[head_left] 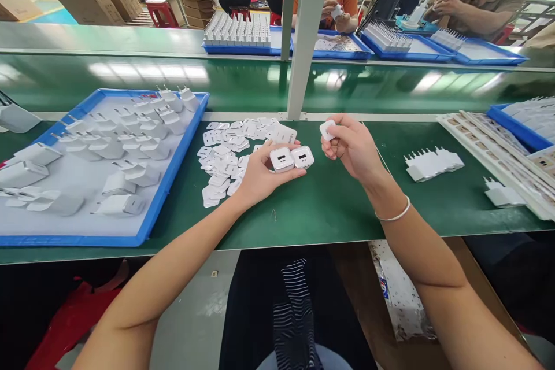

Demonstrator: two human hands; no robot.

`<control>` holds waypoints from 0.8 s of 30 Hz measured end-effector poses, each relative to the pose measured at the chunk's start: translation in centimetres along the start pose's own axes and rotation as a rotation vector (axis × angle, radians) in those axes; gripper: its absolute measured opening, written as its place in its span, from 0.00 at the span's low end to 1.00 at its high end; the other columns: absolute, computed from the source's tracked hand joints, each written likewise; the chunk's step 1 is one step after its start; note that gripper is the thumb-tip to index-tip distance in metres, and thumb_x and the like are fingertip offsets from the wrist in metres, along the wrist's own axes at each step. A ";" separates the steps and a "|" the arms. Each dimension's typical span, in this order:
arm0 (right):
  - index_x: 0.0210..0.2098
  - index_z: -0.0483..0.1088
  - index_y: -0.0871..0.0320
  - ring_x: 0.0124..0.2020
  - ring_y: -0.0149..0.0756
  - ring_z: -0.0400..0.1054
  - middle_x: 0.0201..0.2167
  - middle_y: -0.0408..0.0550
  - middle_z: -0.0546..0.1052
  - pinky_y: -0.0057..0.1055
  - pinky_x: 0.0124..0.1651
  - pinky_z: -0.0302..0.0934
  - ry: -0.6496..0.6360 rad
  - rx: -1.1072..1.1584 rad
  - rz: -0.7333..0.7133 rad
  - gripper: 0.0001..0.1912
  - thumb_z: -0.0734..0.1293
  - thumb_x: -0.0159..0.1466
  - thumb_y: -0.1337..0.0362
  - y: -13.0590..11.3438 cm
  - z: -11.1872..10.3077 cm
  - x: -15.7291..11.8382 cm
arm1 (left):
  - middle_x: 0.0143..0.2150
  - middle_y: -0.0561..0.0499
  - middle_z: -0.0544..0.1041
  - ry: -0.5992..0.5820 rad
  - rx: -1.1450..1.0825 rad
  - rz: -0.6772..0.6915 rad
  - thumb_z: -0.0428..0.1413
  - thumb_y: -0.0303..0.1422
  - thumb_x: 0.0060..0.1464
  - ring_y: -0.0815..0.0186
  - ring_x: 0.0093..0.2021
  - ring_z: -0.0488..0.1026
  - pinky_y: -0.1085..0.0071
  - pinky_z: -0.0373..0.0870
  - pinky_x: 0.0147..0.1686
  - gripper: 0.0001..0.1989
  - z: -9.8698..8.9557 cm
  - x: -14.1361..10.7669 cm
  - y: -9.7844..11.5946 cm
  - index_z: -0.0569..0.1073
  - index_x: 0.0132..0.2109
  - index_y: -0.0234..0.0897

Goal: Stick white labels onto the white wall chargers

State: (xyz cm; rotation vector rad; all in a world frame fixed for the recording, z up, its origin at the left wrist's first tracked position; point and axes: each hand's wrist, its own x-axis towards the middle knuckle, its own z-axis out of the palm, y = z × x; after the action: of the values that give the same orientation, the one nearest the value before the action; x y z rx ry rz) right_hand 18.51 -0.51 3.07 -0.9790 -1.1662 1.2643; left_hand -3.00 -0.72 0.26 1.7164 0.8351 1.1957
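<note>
My left hand (263, 170) is closed around two white USB chargers (292, 159), side by side with their port faces turned toward me. Between the thumb and fingers of my right hand (349, 141) is a small white square cover (327, 130), held apart from the chargers. Beside and behind my left hand lies a loose pile of flat white covers (223, 165) on the green table (303, 214). To the left, a blue-rimmed tray (162, 191) bears many white plug chargers (150, 147), most with their pins sticking up.
Several chargers (433, 163) stand in a row on the right, with another (503, 192) near white strips (489, 156). A white post (306, 40) rises at the table's back edge. Beyond the green conveyor (173, 78), co-workers sit by blue trays (243, 49).
</note>
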 end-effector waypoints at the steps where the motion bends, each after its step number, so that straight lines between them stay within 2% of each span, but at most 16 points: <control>1: 0.39 0.70 0.57 0.20 0.26 0.61 0.21 0.39 0.69 0.24 0.22 0.55 -0.022 -0.044 -0.029 0.08 0.69 0.63 0.60 -0.1 0.2 -0.3 | 0.52 0.46 0.81 0.013 0.037 0.024 0.73 0.35 0.43 0.59 0.53 0.76 0.60 0.74 0.55 0.22 0.0 0.0 -0.1 0.81 0.48 0.41; 3: 0.46 0.75 0.57 0.22 0.26 0.61 0.22 0.39 0.70 0.24 0.23 0.56 -0.063 -0.144 -0.095 0.12 0.70 0.65 0.59 -0.1 0.7 -0.8 | 0.51 0.46 0.81 0.046 0.129 0.075 0.72 0.35 0.44 0.58 0.53 0.77 0.58 0.73 0.57 0.22 -0.1 -0.1 -0.2 0.81 0.49 0.41; 5: 0.49 0.76 0.57 0.22 0.26 0.63 0.21 0.39 0.70 0.24 0.24 0.59 -0.086 -0.208 -0.141 0.15 0.72 0.64 0.60 -0.1 1.2 -1.3 | 0.51 0.46 0.81 0.072 0.224 0.130 0.72 0.34 0.45 0.58 0.52 0.77 0.57 0.73 0.56 0.22 -0.2 0.0 -0.4 0.81 0.49 0.41; 9: 0.43 0.75 0.59 0.19 0.25 0.65 0.19 0.38 0.72 0.23 0.22 0.62 -0.106 -0.217 -0.169 0.11 0.75 0.61 0.64 -0.1 1.5 -1.9 | 0.51 0.46 0.81 0.093 0.323 0.231 0.71 0.33 0.46 0.59 0.51 0.77 0.58 0.76 0.53 0.22 -0.5 0.2 -0.5 0.80 0.50 0.41; 14: 0.41 0.81 0.57 0.21 0.24 0.66 0.21 0.40 0.73 0.21 0.22 0.62 -0.146 -0.195 -0.205 0.07 0.74 0.63 0.67 -0.2 1.5 -2.0 | 0.52 0.46 0.81 0.048 0.305 0.269 0.70 0.32 0.47 0.58 0.52 0.77 0.57 0.76 0.52 0.22 -0.7 0.1 -0.1 0.80 0.51 0.41; 19: 0.41 0.82 0.55 0.22 0.22 0.65 0.22 0.39 0.73 0.20 0.24 0.62 -0.185 -0.195 -0.224 0.08 0.75 0.62 0.69 -0.2 1.4 -2.1 | 0.54 0.47 0.80 -0.008 0.303 0.309 0.69 0.30 0.48 0.58 0.53 0.77 0.57 0.76 0.54 0.22 -0.6 -0.1 0.6 0.79 0.52 0.42; 24: 0.39 0.80 0.58 0.20 0.24 0.68 0.22 0.40 0.76 0.21 0.23 0.64 -0.190 -0.138 -0.209 0.07 0.77 0.60 0.66 -0.6 1.5 -2.4 | 0.53 0.48 0.81 -0.003 0.275 0.329 0.69 0.29 0.48 0.59 0.52 0.77 0.58 0.77 0.54 0.23 -0.6 -0.1 0.8 0.79 0.53 0.43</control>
State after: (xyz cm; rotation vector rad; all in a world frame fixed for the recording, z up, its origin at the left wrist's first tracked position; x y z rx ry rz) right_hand 17.23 -3.03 3.66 -0.8242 -1.4803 1.1389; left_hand -3.59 -0.99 1.08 2.1426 0.7618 1.3393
